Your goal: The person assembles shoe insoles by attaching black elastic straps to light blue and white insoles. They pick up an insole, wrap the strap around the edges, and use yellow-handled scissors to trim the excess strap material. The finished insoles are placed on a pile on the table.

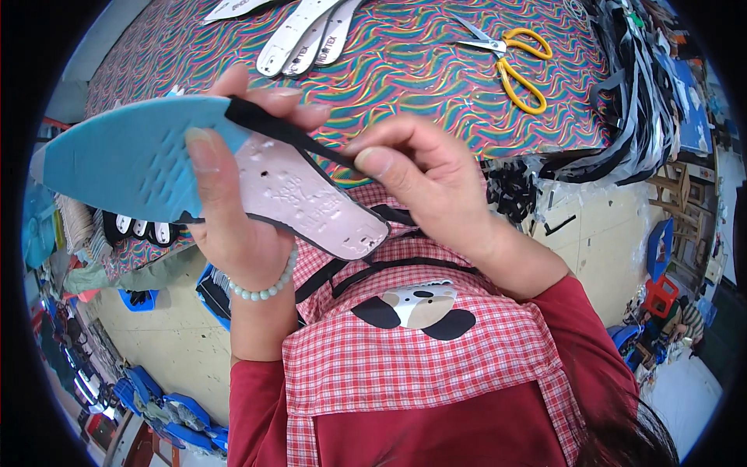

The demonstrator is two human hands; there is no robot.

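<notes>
My left hand (226, 210), with a bead bracelet at the wrist, grips an insole (268, 183) held up above my lap. Its long front part is blue with rows of small dents, and its narrower heel part is pale pink with a dark edge. The thumb presses on the upturned face while the other fingers go behind. A black fabric strip (289, 134) lies against the insole's far edge. My right hand (436, 183) pinches the strip's free end between thumb and fingers, drawn out beside the heel part.
Scissors with yellow handles (520, 70) lie spread on the patterned tablecloth (389, 78). Several white insoles (299, 39) lie at the table's far edge. Bundles of black and clear strips (615, 132) hang over its right corner. Black scraps (517, 191) lie below, and a red stool (661, 296) stands right.
</notes>
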